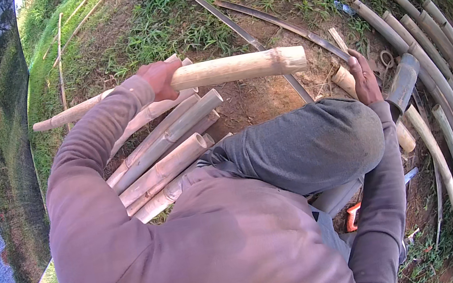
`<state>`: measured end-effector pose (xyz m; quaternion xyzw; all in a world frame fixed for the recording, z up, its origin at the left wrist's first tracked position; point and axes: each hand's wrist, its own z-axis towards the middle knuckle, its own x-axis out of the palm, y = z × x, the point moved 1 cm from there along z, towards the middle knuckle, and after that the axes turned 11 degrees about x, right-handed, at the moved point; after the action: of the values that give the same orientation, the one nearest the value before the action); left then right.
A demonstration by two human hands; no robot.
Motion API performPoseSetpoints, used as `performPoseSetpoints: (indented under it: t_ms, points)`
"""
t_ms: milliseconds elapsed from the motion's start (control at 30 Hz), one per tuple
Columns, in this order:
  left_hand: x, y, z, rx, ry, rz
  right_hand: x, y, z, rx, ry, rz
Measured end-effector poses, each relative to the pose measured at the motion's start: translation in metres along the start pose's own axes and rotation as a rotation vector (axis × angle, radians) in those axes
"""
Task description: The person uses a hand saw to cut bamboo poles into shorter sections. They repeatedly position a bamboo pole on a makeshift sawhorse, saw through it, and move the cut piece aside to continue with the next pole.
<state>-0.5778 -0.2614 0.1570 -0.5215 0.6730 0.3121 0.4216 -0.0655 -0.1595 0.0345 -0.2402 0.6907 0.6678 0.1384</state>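
My left hand (158,81) is closed around a pale bamboo pole (238,68), held nearly level above a pile of cut bamboo. The thick end of that pole points right; its thinner part runs left behind my forearm. My right hand (365,77) is beyond my bent knee with its fingers curled. Beside its fingertips are a short split bamboo piece (337,39) and the end of a dark, narrow curved strip (284,23). A short bamboo section (343,81) lies against its left side. The fingers' inner side is hidden, so their contents cannot be made out.
Several cut bamboo lengths (167,164) lie at my left. Long bamboo poles (451,77) line the right side. A thick grey bamboo tube (403,80) is near my right wrist. An orange-handled saw (353,217) lies by my leg. A long grey strip (223,18) crosses the ground ahead.
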Motion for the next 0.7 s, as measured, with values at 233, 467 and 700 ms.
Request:
performPoseSetpoints:
  t_ms: [233, 467, 700]
  points:
    - [0.146, 0.148, -0.139, -0.579, 0.214, -0.063, -0.113, -0.195, -0.137, 0.432, -0.157, -0.261]
    - [0.256, 0.091, -0.078, -0.430, 0.108, -0.105, -0.121, -0.194, -0.273, 0.659, -0.546, -0.272]
    - [0.246, 0.062, 0.007, -0.419, 0.106, 0.048, -0.052, -0.160, -0.344, 0.666, -0.840, -0.369]
